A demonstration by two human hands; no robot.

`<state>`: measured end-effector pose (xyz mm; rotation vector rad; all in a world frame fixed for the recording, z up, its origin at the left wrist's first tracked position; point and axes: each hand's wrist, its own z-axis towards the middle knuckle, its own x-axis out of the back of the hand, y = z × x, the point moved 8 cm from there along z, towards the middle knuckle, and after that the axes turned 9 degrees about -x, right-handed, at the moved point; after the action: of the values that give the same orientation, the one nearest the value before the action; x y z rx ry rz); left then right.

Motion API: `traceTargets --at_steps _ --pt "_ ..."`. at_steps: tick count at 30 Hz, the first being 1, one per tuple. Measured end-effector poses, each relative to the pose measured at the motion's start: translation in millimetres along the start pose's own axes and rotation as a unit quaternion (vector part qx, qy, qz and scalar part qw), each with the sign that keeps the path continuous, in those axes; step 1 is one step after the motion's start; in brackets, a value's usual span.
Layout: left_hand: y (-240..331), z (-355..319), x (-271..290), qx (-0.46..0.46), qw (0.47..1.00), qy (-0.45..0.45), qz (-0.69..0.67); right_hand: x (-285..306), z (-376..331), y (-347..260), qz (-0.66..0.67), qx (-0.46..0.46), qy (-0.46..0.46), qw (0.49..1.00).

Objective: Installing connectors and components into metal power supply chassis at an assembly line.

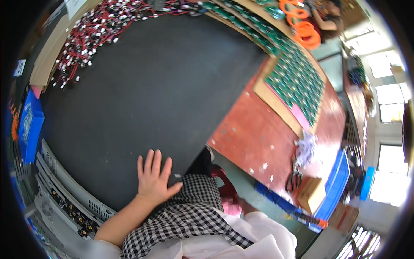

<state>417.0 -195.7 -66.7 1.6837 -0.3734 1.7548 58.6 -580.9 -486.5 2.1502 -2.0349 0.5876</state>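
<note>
My left hand [154,179] lies palm down near the front edge of the black mat [142,86], fingers spread and nothing held. Part of my right forearm [247,208] shows beside my body, by a red stool [226,187] and something pink; the hand itself is hidden. At the far left of the mat lies a heap of red and black wires with white connectors [92,41]. Green circuit boards [297,77] cover a cardboard sheet [278,108] on the red tabletop [246,129] to the right.
Scissors [294,179], a bundle of whitish strips [305,149] and a small cardboard box [311,194] are at the right, near a blue bin [334,185]. A blue tray [31,127] and grey casings [64,172] line the left side. Another person [330,21] is at the far right.
</note>
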Motion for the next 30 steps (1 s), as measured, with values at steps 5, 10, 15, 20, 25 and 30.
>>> traceTargets --at_steps 5,10,15,20,25,30 --pt "3 -3 -17 -0.001 0.998 -0.066 -0.019 3 11 -55 -0.092 0.003 0.018 0.996" --pt "9 -6 -11 0.026 0.997 -0.067 -0.021 51 34 -122 -0.203 0.048 0.073 0.975" --pt "7 -2 2 0.040 0.997 -0.052 -0.048 92 58 -192 -0.290 0.127 0.148 0.937" --pt "12 -7 10 0.041 0.999 0.023 -0.017 106 84 -253 -0.369 0.234 0.221 0.872" --pt "87 -27 31 0.049 0.989 0.120 0.073 77 54 -275 -0.478 0.343 0.244 0.771" --pt "140 -109 0 0.050 0.964 0.246 -0.086 31 -116 -335 -0.255 0.542 0.151 0.787"
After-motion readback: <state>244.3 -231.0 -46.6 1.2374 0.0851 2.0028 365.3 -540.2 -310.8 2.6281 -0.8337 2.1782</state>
